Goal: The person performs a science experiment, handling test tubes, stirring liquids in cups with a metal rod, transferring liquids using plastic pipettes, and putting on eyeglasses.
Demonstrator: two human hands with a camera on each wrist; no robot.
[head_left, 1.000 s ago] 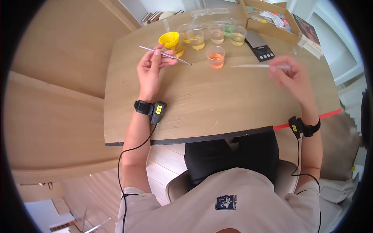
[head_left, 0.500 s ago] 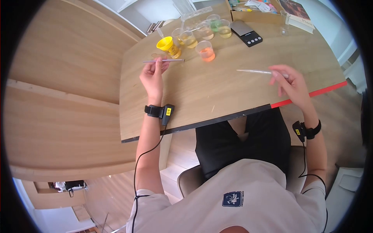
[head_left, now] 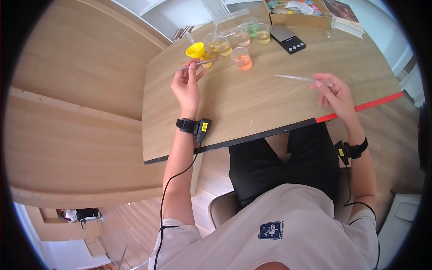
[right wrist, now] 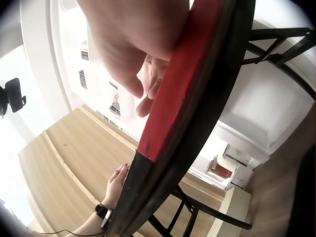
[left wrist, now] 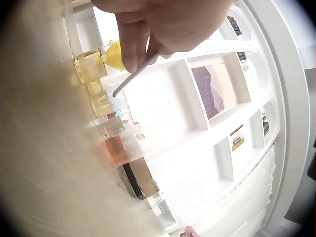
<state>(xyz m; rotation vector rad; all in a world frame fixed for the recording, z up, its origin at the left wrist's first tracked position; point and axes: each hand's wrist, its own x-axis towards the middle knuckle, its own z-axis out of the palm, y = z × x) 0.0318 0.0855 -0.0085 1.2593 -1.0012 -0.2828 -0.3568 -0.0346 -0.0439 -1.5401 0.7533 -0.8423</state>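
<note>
In the head view my left hand point(head_left: 186, 90) pinches a slim lilac-grey rod point(head_left: 209, 61) between thumb and fingers, above the table. Its rounded tip shows in the left wrist view, near a yellow funnel point(left wrist: 115, 55). The funnel sits on a container of yellow liquid point(left wrist: 91, 66). To the rod's right stands a clear cup of orange liquid point(head_left: 243, 62). My right hand point(head_left: 335, 96) holds a clear plastic pipette point(head_left: 290, 77) near the table's right side, its thin end pointing left. Much of that hand's grip is hidden in the right wrist view.
Behind the orange cup are several clear cups, including one with green liquid point(head_left: 258, 29). A black digital scale point(head_left: 288, 40), a cardboard box point(head_left: 297, 20), a book point(head_left: 344, 20) and a clear upright vessel point(head_left: 330, 27) stand farther right. Red tape point(head_left: 378, 102) marks the near right table edge.
The left hand keeps the rod and has changed its tilt, tip now raised. Across the frames the right hand and pipette have come nearer the table's front edge. The head view has shifted.
</note>
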